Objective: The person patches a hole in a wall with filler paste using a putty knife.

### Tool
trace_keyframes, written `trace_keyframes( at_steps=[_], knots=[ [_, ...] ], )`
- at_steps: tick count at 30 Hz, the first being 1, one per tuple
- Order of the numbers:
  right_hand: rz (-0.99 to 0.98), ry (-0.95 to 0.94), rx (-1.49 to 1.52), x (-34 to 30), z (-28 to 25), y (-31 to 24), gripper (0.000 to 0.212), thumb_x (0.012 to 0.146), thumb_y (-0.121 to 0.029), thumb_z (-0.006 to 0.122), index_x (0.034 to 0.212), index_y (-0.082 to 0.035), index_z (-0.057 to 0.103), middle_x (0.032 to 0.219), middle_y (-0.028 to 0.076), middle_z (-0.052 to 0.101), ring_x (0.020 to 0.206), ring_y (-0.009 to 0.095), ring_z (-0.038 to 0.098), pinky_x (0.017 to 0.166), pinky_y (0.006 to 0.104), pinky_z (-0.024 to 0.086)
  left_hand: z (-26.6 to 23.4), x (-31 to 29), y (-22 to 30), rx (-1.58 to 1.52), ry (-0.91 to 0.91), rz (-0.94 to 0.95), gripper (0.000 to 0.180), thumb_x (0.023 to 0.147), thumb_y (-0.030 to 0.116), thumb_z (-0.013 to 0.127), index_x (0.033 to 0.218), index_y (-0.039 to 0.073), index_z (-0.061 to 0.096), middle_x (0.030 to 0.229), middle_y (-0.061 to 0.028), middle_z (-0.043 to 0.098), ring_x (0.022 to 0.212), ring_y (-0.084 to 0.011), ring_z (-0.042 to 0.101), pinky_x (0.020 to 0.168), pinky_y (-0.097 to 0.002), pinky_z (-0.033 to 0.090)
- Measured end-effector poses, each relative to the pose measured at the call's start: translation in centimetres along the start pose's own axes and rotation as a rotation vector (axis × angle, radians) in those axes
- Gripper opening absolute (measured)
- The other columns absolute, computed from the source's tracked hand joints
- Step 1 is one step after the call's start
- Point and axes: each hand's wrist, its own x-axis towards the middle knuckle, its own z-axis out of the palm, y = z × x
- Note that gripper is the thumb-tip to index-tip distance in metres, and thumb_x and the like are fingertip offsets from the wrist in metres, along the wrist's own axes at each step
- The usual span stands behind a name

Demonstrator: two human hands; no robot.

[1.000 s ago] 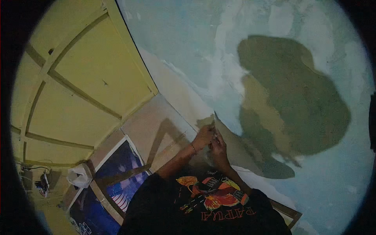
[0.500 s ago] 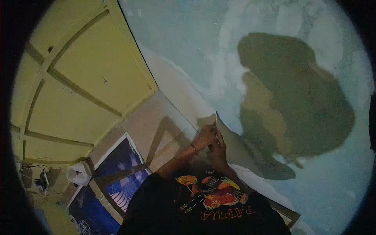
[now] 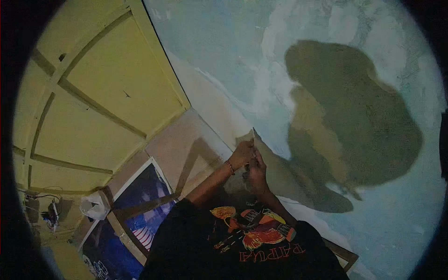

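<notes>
1. The person is holding both hands together in front of the chest, close to the pale blue wall. The left hand is closing around the lower part of a thin, light-coloured strip, which is pointing up and away toward the wall.
2. The right hand is sitting just below and touching the left, fingers curled in; whether it is gripping the strip or a small dark item is too dim to tell.
3. Judgement: the hands are being kept tight together to steady fine work on the strip.
4. A beige board is lying beneath the hands; a yellow panelled door is standing at the left; a dark poster is lying lower left.
5. Against the earlier frames, hands and strip are staying in nearly the same place; only slight finger movement is showing.
</notes>
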Motion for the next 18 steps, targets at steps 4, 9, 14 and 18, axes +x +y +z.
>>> trace_keyframes(
  at_steps=[4,9,14,18],
  knots=[
    [0.096,0.01,0.286,-0.3,0.8,0.5,0.042,0.082,-0.02,0.04,0.12,-0.007,0.027,0.075,0.001,0.044,0.06,0.008,0.04,0.054,0.0201,0.035,0.7,1.1,-4.5,0.278,-0.06,0.218,0.024,0.066,0.008,0.045,0.083,-0.008,0.049,0.074,-0.0196,0.052,0.072,-0.029,0.051,0.066,-0.0362,0.04],
    [0.131,0.012,0.201,-0.7,0.4,-0.9,0.041,0.082,-0.015,0.04,0.12,-0.006,0.027,0.08,0.002,0.045,0.061,0.008,0.04,0.056,0.0203,0.036,0.3,0.0,-2.3,0.318,-0.128,0.233,0.019,0.069,0.009,0.046,0.078,-0.007,0.05,0.072,-0.0179,0.051,0.072,-0.0255,0.051,0.062,-0.033,0.041],
    [0.126,-0.11,0.553,1.2,1.0,2.2,0.045,0.081,-0.022,0.043,0.12,-0.007,0.026,0.081,0.001,0.046,0.063,0.009,0.041,0.054,0.0203,0.035,0.6,2.0,-6.6,0.375,0.03,0.408,0.018,0.067,0.011,0.049,0.069,-0.007,0.048,0.063,-0.015,0.053,0.059,-0.0237,0.051,0.056,-0.0318,0.04],
    [0.178,-0.04,0.613,0.5,0.0,0.0,0.047,0.079,-0.02,0.046,0.119,-0.005,0.027,0.082,0.002,0.046,0.063,0.009,0.043,0.053,0.0208,0.037,2.1,0.5,-3.1,0.145,0.201,0.116,0.014,0.064,0.01,0.05,0.065,-0.004,0.048,0.059,-0.0115,0.051,0.056,-0.0189,0.049,0.052,-0.029,0.039]
  ],
)
